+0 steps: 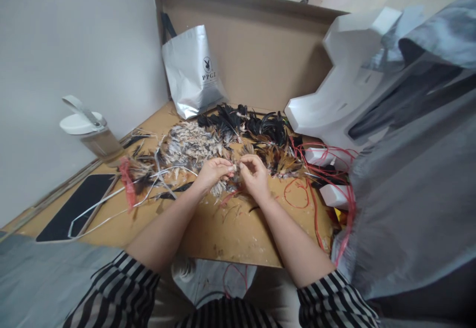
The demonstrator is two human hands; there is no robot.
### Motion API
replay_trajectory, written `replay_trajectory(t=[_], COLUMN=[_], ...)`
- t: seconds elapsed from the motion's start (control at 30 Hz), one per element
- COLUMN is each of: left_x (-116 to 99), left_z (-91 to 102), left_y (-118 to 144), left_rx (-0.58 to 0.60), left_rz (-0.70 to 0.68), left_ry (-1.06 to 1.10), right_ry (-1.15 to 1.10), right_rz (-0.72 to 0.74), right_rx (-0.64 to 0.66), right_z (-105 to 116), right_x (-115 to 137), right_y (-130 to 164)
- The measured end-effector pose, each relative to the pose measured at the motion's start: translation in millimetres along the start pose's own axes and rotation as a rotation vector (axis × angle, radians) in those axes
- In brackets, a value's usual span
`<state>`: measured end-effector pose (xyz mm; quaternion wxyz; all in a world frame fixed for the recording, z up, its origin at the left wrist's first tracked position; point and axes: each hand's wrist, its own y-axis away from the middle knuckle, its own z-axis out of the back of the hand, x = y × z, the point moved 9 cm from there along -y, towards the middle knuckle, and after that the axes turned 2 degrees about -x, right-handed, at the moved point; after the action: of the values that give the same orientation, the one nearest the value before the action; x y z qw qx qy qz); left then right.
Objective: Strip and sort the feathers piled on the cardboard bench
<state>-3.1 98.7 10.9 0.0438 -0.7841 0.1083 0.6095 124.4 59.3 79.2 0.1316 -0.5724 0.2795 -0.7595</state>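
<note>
My left hand [212, 170] and my right hand [255, 172] meet over the middle of a wooden board [223, 233], fingertips pinched together on a small bunch of feathers [235, 168]. Behind them lies a spread of pale speckled feathers [189, 144], with black feathers [241, 122] farther back and brown-orange feathers [280, 162] to the right. What exactly sits between the fingertips is too small to tell.
Red cords [316, 179] tangle at the right beside white foam blocks [334, 195]. White cords [111, 201] and a red strip [127, 184] lie left, near a black phone [76, 206] and a lidded cup [92, 132]. A silver bag [193, 72] leans on cardboard [260, 45]. Grey plastic sheeting [409, 179] crowds the right.
</note>
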Motion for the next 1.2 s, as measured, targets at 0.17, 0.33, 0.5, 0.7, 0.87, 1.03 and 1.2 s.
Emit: replay_trajectory(t=[0.17,0.33,0.5,0.7,0.87,1.03,1.2], left_x=[-23,-39,-44,-28,-11,-44,-57], left_z=[5.0,-2.7,-8.4,-3.4,0.2,2.3,-6.0], left_y=[3,13,20,9,1,14,25], left_rx=[-0.111,-0.089,-0.074,-0.101,-0.073,-0.145,-0.129], left_rz=[-0.241,-0.473,-0.535,-0.324,-0.158,-0.487,-0.625], left_ry=[-0.19,-0.458,-0.617,-0.209,-0.104,-0.474,-0.612], right_ry=[-0.161,-0.129,-0.243,-0.431,-0.45,-0.349,-0.246], right_rz=[-0.327,-0.4,-0.475,-0.637,-0.599,-0.51,-0.417], right_rx=[-0.041,0.099,0.168,0.15,0.155,0.126,0.087], right_z=[-1,-15,-24,-26,-35,-33,-26], right_x=[-36,-43,-47,-57,-57,-60,-55], right_y=[1,3,8,17,21,19,14])
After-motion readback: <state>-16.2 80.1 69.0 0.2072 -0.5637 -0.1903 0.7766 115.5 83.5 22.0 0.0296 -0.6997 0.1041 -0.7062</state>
